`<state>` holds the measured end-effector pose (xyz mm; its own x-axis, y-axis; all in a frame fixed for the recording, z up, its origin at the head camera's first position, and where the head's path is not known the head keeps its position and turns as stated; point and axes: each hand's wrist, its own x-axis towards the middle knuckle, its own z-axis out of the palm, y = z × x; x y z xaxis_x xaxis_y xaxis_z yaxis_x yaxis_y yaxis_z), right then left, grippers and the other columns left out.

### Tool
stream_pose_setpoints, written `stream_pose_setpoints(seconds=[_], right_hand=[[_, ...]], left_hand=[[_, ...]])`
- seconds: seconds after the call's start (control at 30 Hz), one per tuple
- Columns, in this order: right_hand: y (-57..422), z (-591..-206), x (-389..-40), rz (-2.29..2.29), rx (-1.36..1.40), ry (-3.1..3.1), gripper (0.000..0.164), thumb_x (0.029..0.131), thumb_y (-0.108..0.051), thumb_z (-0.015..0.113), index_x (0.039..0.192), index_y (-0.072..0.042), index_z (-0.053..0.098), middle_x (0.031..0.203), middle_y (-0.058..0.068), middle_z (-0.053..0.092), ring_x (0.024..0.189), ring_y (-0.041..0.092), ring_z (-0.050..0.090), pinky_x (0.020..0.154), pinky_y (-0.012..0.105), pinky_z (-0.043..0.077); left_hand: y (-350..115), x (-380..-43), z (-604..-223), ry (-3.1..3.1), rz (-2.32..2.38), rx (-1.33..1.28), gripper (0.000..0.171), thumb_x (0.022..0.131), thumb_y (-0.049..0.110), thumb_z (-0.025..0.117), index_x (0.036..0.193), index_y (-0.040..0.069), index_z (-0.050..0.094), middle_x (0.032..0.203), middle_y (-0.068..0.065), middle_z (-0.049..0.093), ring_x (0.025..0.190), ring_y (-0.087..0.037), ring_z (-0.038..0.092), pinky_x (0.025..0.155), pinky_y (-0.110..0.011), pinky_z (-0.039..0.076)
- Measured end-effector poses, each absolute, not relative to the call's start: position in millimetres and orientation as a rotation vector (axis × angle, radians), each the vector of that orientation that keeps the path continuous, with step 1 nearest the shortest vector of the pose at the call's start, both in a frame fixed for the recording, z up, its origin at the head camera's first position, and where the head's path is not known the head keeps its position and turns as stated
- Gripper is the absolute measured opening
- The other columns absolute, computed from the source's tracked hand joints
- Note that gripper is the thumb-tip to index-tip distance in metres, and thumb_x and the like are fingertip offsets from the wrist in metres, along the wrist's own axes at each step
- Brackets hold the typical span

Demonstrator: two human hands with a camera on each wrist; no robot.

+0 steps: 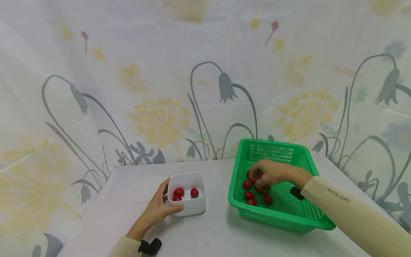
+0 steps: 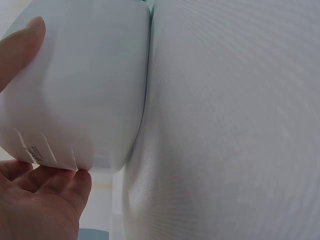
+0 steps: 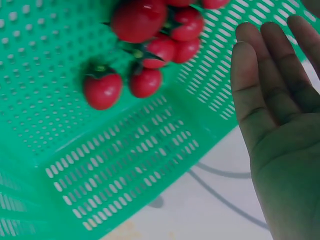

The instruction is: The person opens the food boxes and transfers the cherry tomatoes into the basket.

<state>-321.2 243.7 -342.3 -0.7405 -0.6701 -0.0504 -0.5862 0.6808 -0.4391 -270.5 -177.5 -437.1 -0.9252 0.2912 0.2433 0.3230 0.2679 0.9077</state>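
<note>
My left hand (image 1: 158, 208) holds a white square container (image 1: 194, 208) standing on the table, thumb on the near side and fingers on the left side. Three cherry tomatoes (image 1: 194, 192) lie inside it. The left wrist view shows thumb and fingertips against the container's smooth wall (image 2: 95, 75). Over on the right, my right hand (image 1: 271, 173) reaches into a green perforated basket (image 1: 279, 215), above several red cherry tomatoes (image 1: 267, 199) gathered at its left side. In the right wrist view the fingers (image 3: 267, 95) are loosely extended beside the tomatoes (image 3: 102, 91), with none seen in their grasp.
Both the container and the basket stand on a white-covered table (image 1: 215, 235), the basket to the right. A flower-printed cloth (image 1: 208, 89) hangs behind the table. Black devices (image 1: 151, 246) are strapped at the wrists. The basket's raised walls surround my right hand.
</note>
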Motion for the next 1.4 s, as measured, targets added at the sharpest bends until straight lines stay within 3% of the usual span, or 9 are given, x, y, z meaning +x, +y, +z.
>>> stream_pose_setpoints(seconds=[0.17,0.33,0.8,1.1,1.4], right_hand=[[234,-330,-326,-0.62,-1.106,2.732,0.013,0.085,-0.018,0.071,0.097,-0.017,0.067,0.093,-0.005,0.063,0.084,0.01,0.057,0.073,0.031,0.051],[210,-312,-330,-0.676,-1.157,2.751,0.019,0.088,-0.023,0.068,0.105,-0.014,0.067,0.102,0.0,0.065,0.089,0.01,0.059,0.078,0.031,0.052],[111,-299,-331,-0.604,-1.249,2.645,0.017,0.087,-0.023,0.069,0.103,-0.019,0.066,0.097,-0.01,0.061,0.089,0.01,0.058,0.073,0.023,0.053],[61,-309,-335,-0.499,-1.289,2.585,0.025,0.088,-0.021,0.069,0.11,-0.009,0.067,0.108,0.003,0.065,0.096,0.018,0.06,0.075,0.021,0.052],[37,-322,-343,-0.427,-1.333,2.547,0.024,0.087,-0.016,0.069,0.11,-0.008,0.068,0.107,0.004,0.066,0.095,0.016,0.06,0.075,0.018,0.051]], left_hand=[[-177,-271,-437,-2.477,-1.781,-0.614,0.098,0.071,0.017,0.086,0.148,0.012,0.025,0.145,-0.012,0.039,0.133,-0.031,0.037,0.111,-0.052,0.027],[-177,-271,-437,-2.477,-1.784,-0.607,0.098,0.07,0.017,0.086,0.147,0.013,0.026,0.145,-0.012,0.039,0.132,-0.03,0.038,0.111,-0.052,0.027],[-177,-273,-440,-2.502,-1.761,-0.577,0.099,0.07,0.02,0.086,0.148,0.014,0.026,0.145,-0.009,0.04,0.131,-0.028,0.039,0.11,-0.051,0.029],[-174,-268,-440,-2.515,-1.798,-0.525,0.1,0.071,0.019,0.086,0.148,0.014,0.024,0.145,-0.01,0.04,0.131,-0.029,0.04,0.11,-0.051,0.03],[-177,-270,-439,-2.516,-1.748,-0.562,0.101,0.07,0.021,0.086,0.149,0.013,0.023,0.147,-0.01,0.038,0.134,-0.028,0.037,0.111,-0.049,0.029]])
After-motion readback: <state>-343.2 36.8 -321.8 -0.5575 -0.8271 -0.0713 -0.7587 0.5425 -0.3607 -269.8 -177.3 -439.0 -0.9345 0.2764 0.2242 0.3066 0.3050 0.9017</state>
